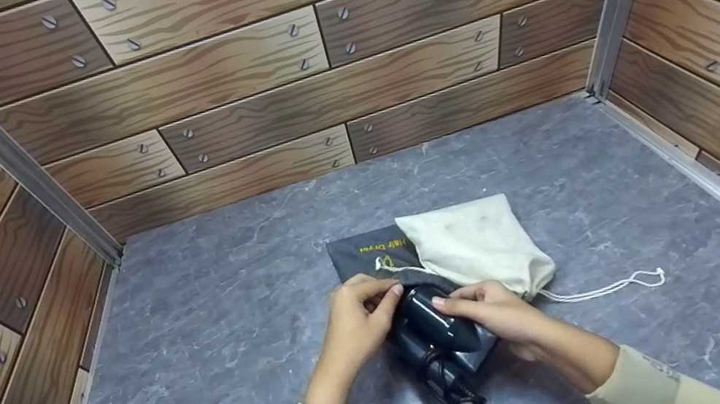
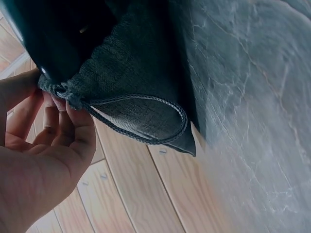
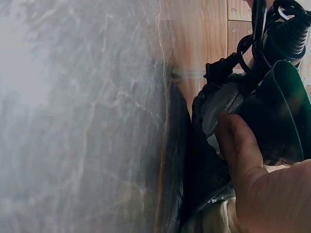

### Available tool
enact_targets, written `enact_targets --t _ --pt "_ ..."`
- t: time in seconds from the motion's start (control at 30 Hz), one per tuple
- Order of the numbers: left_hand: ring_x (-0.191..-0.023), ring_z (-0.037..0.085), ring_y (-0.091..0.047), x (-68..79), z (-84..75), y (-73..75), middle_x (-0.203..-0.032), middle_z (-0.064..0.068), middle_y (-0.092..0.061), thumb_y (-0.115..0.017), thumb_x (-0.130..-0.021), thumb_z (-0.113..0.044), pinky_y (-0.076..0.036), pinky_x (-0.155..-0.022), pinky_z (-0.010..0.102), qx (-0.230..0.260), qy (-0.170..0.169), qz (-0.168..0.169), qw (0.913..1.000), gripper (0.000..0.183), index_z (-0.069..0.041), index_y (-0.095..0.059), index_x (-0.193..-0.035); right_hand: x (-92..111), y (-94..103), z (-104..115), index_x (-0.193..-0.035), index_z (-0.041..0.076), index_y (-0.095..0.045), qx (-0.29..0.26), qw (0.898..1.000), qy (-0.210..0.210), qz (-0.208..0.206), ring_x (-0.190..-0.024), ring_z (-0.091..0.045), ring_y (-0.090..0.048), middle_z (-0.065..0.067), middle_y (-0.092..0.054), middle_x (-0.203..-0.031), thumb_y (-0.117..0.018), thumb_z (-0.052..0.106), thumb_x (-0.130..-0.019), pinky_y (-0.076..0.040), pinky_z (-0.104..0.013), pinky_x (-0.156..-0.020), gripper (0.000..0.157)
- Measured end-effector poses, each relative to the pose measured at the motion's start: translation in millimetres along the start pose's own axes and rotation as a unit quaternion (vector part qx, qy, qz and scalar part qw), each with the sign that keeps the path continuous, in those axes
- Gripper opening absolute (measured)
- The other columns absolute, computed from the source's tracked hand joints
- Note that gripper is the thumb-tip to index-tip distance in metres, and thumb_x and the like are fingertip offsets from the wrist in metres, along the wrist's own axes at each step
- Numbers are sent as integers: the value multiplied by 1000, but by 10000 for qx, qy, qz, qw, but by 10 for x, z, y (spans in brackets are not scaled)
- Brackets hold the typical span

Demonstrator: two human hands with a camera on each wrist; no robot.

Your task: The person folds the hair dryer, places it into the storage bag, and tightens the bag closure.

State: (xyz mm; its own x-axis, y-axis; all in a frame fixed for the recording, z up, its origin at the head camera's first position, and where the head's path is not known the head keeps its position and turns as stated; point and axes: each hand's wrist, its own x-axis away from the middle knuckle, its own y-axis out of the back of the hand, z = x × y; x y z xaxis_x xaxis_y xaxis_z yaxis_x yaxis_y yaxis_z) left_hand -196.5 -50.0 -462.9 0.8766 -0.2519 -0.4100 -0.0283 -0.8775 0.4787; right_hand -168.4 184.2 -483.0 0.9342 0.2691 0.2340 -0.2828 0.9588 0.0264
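A dark hair dryer (image 1: 430, 315), its black cord (image 1: 466, 402) bundled around the handle, lies partly inside the mouth of a dark grey drawstring pouch (image 1: 361, 250) printed "Hair Dryer". My left hand (image 1: 354, 318) pinches the pouch's gathered rim between thumb and fingers; in the left wrist view a loop of grey drawstring (image 2: 182, 116) hangs beside it. On the other side, my right hand (image 1: 498, 311) grips the dryer, thumb over its glossy body. In the right wrist view, fingers (image 3: 238, 141) of that hand reach between the dryer and the pouch's open mouth.
A cream drawstring bag (image 1: 474, 241) lies flat over part of the grey pouch, its white cord (image 1: 612, 288) trailing right. The grey marbled tabletop (image 1: 217, 316) is bounded by wood-patterned walls (image 1: 256, 116) at the back and both sides.
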Motion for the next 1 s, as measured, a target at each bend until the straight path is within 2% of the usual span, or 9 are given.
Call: enact_targets --t 0.3,0.47,0.73,1.0 --pt "-74 4 -58 9 32 18 -85 3 -73 -77 -96 -8 -51 -67 20 -31 -41 144 9999 9 -6 -85 -100 -1 17 10 -126 -7 -69 -3 9999 157 36 -95 -12 -70 0 -77 -102 -70 33 -103 -57 -24 -87 46" --pt "-75 4 -58 17 38 30 -86 1 -72 -76 -97 -9 -51 -69 20 6 -8 213 9998 9 -6 -84 -100 -2 30 0 -126 -4 -69 23 9998 199 -50 -97 -11 -67 2 -76 -103 -68 34 -105 -53 -25 -90 44" --pt "-75 4 -58 29 36 36 -86 2 -71 -75 -98 -9 -52 -68 21 186 -40 218 9996 9 -5 -83 -99 31 64 -42 -116 4 -77 -83 9993 -67 -345 -98 -13 -66 2 -74 -100 -71 38 -102 -54 -26 -86 38" --pt "-77 5 -61 34 14 6 -88 2 -72 -75 -99 -10 -55 -70 22 242 20 227 9994 9 -6 -83 -99 40 64 -52 -120 3 -75 -583 9979 -186 -208 -87 -12 -72 0 -76 -100 -69 39 -103 -60 -26 -77 40"
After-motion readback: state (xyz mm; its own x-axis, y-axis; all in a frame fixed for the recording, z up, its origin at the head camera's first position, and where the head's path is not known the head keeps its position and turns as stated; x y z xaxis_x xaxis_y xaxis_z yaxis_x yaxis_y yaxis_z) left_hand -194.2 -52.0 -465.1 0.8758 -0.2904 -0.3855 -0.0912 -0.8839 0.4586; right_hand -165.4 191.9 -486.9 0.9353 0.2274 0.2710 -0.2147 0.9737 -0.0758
